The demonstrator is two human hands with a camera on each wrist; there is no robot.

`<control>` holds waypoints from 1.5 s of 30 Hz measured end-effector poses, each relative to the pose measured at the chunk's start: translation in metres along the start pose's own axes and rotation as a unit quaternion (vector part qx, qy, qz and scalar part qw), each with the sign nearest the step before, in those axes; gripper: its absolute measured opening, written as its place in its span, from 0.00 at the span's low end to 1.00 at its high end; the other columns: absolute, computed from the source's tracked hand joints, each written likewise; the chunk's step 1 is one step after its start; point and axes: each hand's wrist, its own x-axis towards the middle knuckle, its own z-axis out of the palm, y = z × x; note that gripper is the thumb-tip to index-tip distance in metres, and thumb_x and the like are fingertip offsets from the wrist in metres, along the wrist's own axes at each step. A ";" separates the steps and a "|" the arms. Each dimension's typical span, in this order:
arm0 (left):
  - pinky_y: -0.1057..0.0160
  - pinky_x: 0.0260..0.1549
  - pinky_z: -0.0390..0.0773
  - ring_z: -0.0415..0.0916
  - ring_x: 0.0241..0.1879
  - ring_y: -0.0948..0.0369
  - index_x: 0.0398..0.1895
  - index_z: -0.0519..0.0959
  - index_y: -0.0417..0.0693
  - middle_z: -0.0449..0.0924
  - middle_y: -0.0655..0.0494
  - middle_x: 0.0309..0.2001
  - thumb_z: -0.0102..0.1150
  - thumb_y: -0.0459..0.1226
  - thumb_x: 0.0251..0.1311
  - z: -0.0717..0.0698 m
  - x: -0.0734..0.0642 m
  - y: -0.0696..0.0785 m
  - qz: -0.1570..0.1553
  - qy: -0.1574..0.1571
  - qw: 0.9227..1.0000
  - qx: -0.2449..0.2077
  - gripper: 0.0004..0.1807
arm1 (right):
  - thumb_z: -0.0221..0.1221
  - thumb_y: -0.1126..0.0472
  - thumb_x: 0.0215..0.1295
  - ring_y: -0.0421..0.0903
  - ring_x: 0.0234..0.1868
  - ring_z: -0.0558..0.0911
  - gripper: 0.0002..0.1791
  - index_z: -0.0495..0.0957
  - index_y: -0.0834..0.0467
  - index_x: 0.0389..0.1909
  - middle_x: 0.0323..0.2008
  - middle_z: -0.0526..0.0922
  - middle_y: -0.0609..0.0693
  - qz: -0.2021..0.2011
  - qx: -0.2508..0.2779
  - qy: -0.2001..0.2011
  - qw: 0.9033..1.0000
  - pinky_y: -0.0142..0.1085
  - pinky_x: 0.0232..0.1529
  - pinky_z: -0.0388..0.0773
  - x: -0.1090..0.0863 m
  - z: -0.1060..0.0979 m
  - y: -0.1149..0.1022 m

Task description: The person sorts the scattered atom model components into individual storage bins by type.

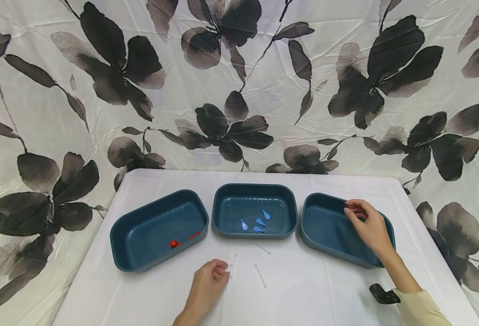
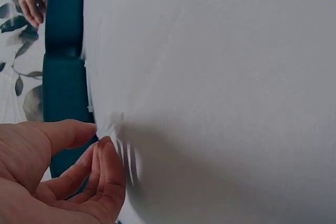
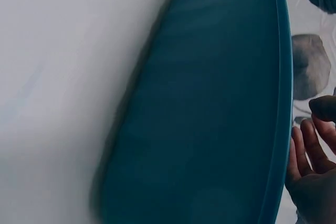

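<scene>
My left hand (image 1: 208, 285) is low over the white table, with curled fingers and the thumb close to the index finger. Just by these fingertips lie thin clear sticks (image 1: 235, 260); in the left wrist view, a small whitish bit (image 2: 108, 125) shows at the fingertips, and whether it is pinched is unclear. Two more clear sticks, one slanted (image 1: 260, 276) and one near the middle tray (image 1: 262, 249), lie to the right. Over the right tray (image 1: 324, 246) hovers my right hand (image 1: 371, 226), its fingers loosely bent, with nothing visible between them.
The middle teal tray (image 1: 255, 234) holds several blue drop-shaped pieces (image 1: 259, 222). In the left tray (image 1: 141, 269) are a red ball-like piece (image 1: 174, 243) and smaller red bits (image 1: 194, 236). A black object (image 1: 383, 294) lies by my right sleeve (image 1: 420, 308). Behind the table hangs a floral cloth (image 1: 304, 104).
</scene>
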 end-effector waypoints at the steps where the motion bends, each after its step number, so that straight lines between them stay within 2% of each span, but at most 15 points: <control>1: 0.68 0.29 0.78 0.75 0.27 0.68 0.38 0.83 0.37 0.79 0.58 0.29 0.69 0.26 0.56 0.001 -0.001 0.000 0.002 0.000 1.000 0.003 0.07 | 0.62 0.67 0.72 0.21 0.43 0.75 0.13 0.79 0.68 0.53 0.47 0.83 0.62 0.002 -0.002 0.003 1.000 0.14 0.45 0.70 -0.001 -0.002 0.001; 7: 0.69 0.29 0.77 0.74 0.27 0.70 0.38 0.83 0.38 0.78 0.59 0.29 0.69 0.24 0.54 0.006 -0.007 -0.003 0.010 0.009 1.000 0.010 0.09 | 0.63 0.67 0.72 0.20 0.43 0.73 0.13 0.79 0.67 0.53 0.48 0.83 0.63 0.020 -0.023 0.021 0.999 0.14 0.45 0.69 -0.007 -0.013 0.009; 17: 0.68 0.29 0.74 0.73 0.29 0.67 0.42 0.82 0.38 0.76 0.59 0.31 0.71 0.25 0.51 0.011 -0.012 0.002 -0.021 0.004 0.999 0.043 0.14 | 0.62 0.65 0.73 0.17 0.43 0.69 0.15 0.78 0.68 0.56 0.49 0.82 0.64 0.064 -0.068 0.048 0.994 0.13 0.46 0.66 -0.014 -0.029 0.020; 26: 0.67 0.30 0.75 0.72 0.28 0.67 0.42 0.83 0.38 0.75 0.60 0.30 0.66 0.21 0.49 0.014 -0.013 0.005 -0.016 0.022 0.998 0.057 0.15 | 0.60 0.64 0.73 0.15 0.41 0.66 0.17 0.77 0.69 0.57 0.52 0.80 0.66 0.109 -0.086 0.063 0.988 0.14 0.45 0.66 -0.014 -0.040 0.026; 31: 0.67 0.30 0.75 0.72 0.28 0.67 0.41 0.83 0.38 0.74 0.60 0.30 0.64 0.22 0.47 0.015 -0.013 0.007 -0.021 0.033 0.997 0.066 0.16 | 0.60 0.64 0.73 0.15 0.40 0.66 0.16 0.79 0.67 0.57 0.53 0.80 0.65 0.132 -0.103 0.068 0.983 0.18 0.43 0.66 -0.014 -0.045 0.027; 35: 0.67 0.30 0.75 0.71 0.27 0.68 0.40 0.83 0.38 0.73 0.61 0.29 0.65 0.21 0.45 0.016 -0.013 0.006 -0.020 0.046 0.996 0.068 0.16 | 0.58 0.62 0.75 0.19 0.42 0.65 0.16 0.79 0.66 0.58 0.54 0.80 0.66 0.145 -0.123 0.053 0.980 0.19 0.42 0.66 -0.015 -0.049 0.030; 41: 0.68 0.28 0.77 0.72 0.25 0.69 0.39 0.83 0.36 0.74 0.60 0.27 0.65 0.20 0.45 0.012 -0.010 0.005 -0.011 0.062 0.997 0.048 0.15 | 0.53 0.61 0.79 0.17 0.41 0.64 0.17 0.79 0.67 0.58 0.53 0.82 0.68 0.161 -0.124 0.020 0.979 0.12 0.39 0.65 -0.015 -0.056 0.037; 45: 0.68 0.29 0.78 0.73 0.26 0.67 0.38 0.83 0.35 0.75 0.58 0.28 0.64 0.19 0.46 0.008 -0.007 0.003 -0.004 0.059 0.998 0.025 0.14 | 0.51 0.60 0.80 0.31 0.45 0.74 0.18 0.79 0.67 0.59 0.55 0.81 0.69 0.183 -0.125 -0.006 0.975 0.13 0.36 0.66 -0.014 -0.061 0.040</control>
